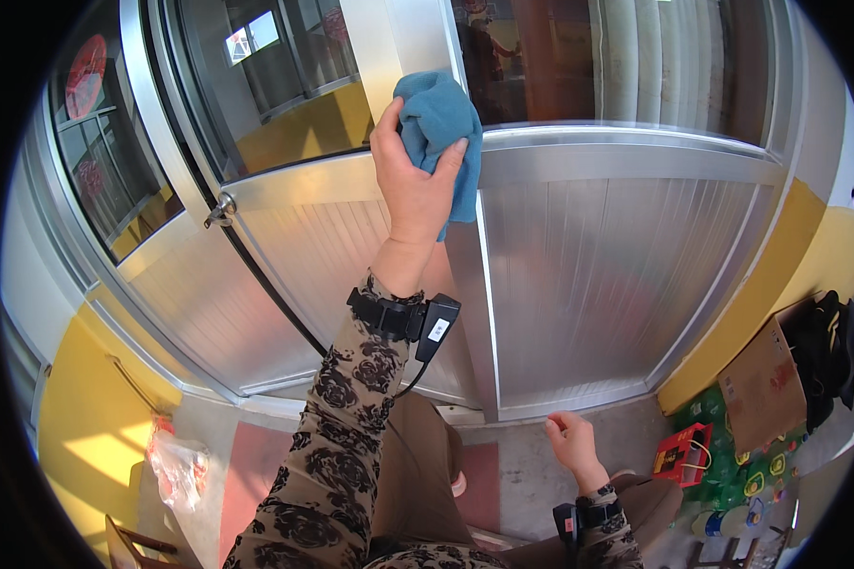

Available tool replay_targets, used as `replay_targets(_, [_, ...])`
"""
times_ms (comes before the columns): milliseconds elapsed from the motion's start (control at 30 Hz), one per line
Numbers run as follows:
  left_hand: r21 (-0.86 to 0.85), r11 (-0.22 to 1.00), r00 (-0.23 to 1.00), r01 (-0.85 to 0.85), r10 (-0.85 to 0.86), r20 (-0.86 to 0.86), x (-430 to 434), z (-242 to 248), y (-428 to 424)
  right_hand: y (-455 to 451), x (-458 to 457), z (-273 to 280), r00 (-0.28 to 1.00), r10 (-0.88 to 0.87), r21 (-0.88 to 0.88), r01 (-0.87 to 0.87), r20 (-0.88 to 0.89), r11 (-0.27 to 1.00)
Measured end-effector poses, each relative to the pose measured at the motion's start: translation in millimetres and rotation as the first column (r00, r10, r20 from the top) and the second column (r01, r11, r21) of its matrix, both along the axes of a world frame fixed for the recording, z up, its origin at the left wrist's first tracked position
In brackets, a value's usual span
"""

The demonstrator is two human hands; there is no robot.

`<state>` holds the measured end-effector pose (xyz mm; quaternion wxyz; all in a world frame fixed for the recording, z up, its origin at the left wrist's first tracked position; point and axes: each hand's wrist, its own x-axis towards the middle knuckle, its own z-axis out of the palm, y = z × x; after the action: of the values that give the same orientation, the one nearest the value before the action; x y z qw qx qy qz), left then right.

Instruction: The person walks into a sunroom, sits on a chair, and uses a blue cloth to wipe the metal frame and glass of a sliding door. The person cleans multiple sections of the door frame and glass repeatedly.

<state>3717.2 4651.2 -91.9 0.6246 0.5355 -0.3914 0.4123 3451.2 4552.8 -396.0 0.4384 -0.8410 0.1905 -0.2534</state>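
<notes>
A folded blue cloth (438, 117) is in my left hand (416, 181), thumb and fingers closed around it. The cloth lies against the upright metal frame (427, 35) beside the glass of the door (292, 107), above the ribbed metal panels. My right hand (573, 444) hangs low in front of the fixed panel (598, 284), with its fingers curled together and nothing seen in them. A lever handle (220, 210) sits on the door to the left of my left hand. Both wrists wear black straps with small devices.
At the right stand a flattened cardboard box (765, 387), a red gift bag (683, 454) and several green plastic bottles (712, 484). A clear plastic bag (178, 469) rests by the yellow wall at the left, near a wooden stool (139, 544). A red mat (252, 469) covers part of the floor.
</notes>
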Motion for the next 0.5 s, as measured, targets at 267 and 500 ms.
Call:
replay_targets(267, [0.123,0.992,0.961,-0.030,0.063,-0.269,-1.0,-161.4,-0.4,1.8,-6.7,2.9,1.000,0.021,0.011,-0.021,-0.007,1.000])
replay_targets(500, [0.431,0.897,0.740,0.096,0.225,-0.634,-27.5,-387.3,19.9,3.5,-5.5,1.4,1.000,0.013,0.006,-0.013,-0.021,1.000])
